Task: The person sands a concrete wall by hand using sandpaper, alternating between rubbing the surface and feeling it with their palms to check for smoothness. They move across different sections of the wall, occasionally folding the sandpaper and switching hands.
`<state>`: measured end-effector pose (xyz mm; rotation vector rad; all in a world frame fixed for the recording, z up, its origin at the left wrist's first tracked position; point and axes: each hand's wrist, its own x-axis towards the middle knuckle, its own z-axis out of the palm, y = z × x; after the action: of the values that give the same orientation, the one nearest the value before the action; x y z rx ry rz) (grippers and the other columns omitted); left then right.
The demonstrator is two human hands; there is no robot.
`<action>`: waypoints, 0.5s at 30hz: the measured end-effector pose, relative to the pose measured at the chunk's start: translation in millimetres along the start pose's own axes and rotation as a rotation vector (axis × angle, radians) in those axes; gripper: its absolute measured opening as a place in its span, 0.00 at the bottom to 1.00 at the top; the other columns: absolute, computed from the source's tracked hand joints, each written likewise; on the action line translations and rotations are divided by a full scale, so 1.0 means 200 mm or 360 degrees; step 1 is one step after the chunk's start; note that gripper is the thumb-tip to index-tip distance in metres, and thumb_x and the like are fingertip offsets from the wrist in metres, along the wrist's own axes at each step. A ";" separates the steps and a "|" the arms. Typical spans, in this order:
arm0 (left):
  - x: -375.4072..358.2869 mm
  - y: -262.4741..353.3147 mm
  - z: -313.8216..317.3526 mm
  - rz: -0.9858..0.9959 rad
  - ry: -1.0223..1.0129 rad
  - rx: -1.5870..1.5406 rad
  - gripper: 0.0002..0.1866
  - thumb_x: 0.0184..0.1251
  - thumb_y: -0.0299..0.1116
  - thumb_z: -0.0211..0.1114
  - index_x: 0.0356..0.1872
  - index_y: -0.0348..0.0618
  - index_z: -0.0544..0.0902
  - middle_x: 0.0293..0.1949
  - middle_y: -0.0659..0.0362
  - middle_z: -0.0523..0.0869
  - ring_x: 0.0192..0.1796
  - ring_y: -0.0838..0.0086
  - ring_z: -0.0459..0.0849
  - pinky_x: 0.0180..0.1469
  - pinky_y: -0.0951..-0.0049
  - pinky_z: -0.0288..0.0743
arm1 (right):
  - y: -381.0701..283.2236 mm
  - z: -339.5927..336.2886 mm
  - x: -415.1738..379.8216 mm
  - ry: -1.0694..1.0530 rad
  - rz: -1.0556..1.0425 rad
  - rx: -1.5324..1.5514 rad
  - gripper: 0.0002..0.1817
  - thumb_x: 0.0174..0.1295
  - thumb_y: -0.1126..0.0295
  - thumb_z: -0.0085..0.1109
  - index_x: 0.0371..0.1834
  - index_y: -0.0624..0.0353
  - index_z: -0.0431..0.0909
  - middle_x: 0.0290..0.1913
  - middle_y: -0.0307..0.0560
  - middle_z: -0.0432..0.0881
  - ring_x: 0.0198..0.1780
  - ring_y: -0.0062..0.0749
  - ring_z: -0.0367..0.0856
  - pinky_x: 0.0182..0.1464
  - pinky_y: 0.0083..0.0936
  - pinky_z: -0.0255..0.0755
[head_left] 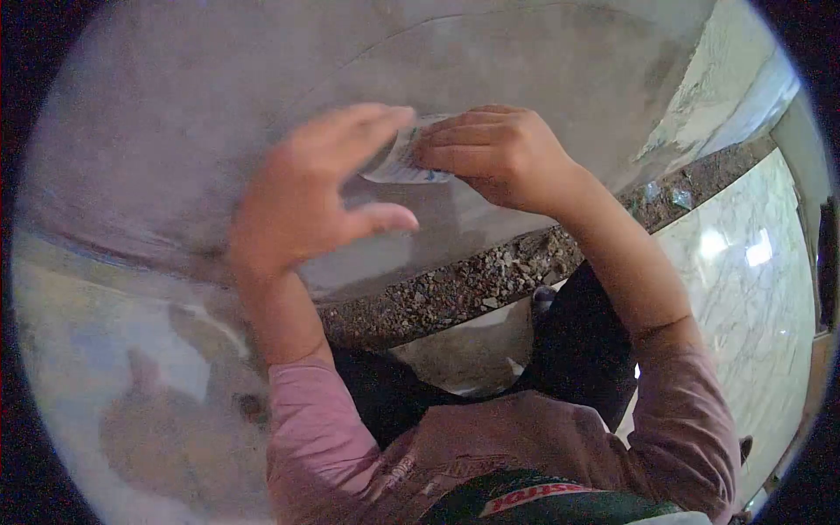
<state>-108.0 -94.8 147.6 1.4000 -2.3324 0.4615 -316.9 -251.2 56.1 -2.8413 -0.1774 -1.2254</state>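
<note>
A small whitish sheet (404, 160) with printed marks and a little blue, looking like the back of sandpaper, lies against the grey plastered wall surface (367, 70). My right hand (494, 153) is closed over its right part, fingers bent and pressed together, partly hiding it. On the other side, my left hand (319, 179) is blurred by motion. Its fingers stretch toward the sheet's upper left edge and overlap it in this view, while the thumb stands well apart below.
Gravel and rubble (481, 284) fill a strip along the wall's foot. Shiny marble-patterned flooring (735, 271) spreads to the right. Pale paint-stained surface (122, 350) lies at lower left, with a shadow on it. My dark-clothed legs (582, 341) are bent close to the rubble.
</note>
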 end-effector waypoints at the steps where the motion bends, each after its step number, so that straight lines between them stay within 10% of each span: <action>1: 0.00 0.03 0.05 -0.0039 -0.0064 -0.0064 0.35 0.61 0.40 0.77 0.71 0.47 0.80 0.60 0.48 0.87 0.61 0.52 0.86 0.64 0.53 0.79 | 0.00 0.03 0.00 0.0095 0.0021 0.0060 0.20 0.54 0.76 0.66 0.52 0.53 0.89 0.53 0.44 0.91 0.56 0.43 0.90 0.57 0.42 0.84; 8: 0.08 0.13 0.11 -0.0456 -0.0265 0.0113 0.39 0.60 0.17 0.64 0.77 0.49 0.74 0.66 0.50 0.85 0.64 0.52 0.86 0.62 0.55 0.82 | 0.02 0.12 0.05 0.0588 -0.0144 0.0008 0.20 0.56 0.67 0.65 0.53 0.50 0.89 0.53 0.43 0.92 0.53 0.44 0.91 0.50 0.41 0.85; 15: 0.10 0.10 0.04 -0.0287 0.0106 0.0646 0.32 0.63 0.19 0.62 0.71 0.48 0.81 0.69 0.53 0.84 0.68 0.59 0.85 0.68 0.56 0.79 | 0.00 0.01 0.06 0.0819 -0.0175 -0.0142 0.24 0.59 0.65 0.63 0.61 0.48 0.85 0.67 0.41 0.87 0.70 0.44 0.83 0.65 0.47 0.77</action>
<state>-135.2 -104.6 147.6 1.7252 -2.1105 0.9507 -307.0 -250.6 63.7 -2.4977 -0.2629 -1.9756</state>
